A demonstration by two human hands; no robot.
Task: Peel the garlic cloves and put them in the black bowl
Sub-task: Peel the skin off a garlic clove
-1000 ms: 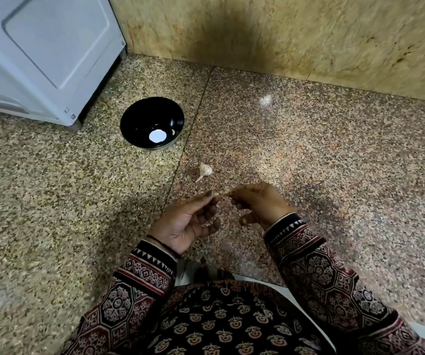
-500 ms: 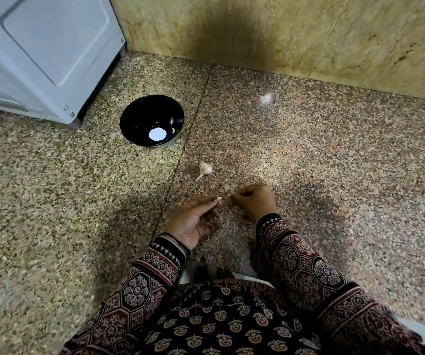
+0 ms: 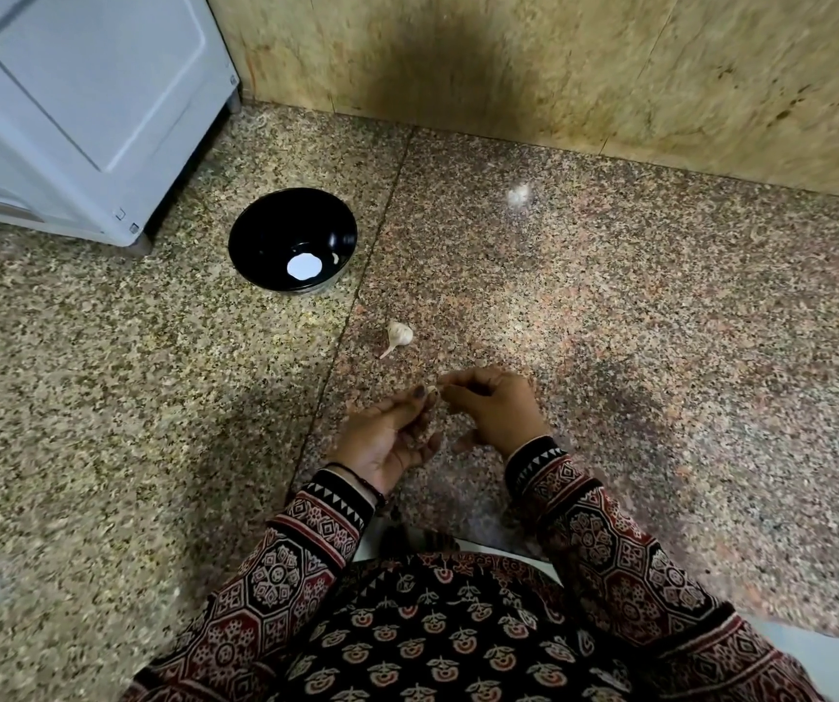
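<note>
A white appliance point(image 3: 78, 93) stands far left on the granite floor point(image 3: 660, 321), the black bowl point(image 3: 265, 235) near its corner. A loose garlic piece point(image 3: 399, 334) lies nearer. The left hand point(image 3: 387, 438) pinches a garlic clove point(image 3: 435, 394); the right hand point(image 3: 496, 407) has its grip on the clove's tip.

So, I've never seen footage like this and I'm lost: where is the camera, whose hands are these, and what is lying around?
There is no machine here. The one camera sits on a person's head and looks down at their own hands. The left hand and right hand meet at the fingertips and pinch a small clove between them. More garlic lies on the stone surface just beyond. Farther off to the left stands the black bowl, beside a white appliance.
</note>
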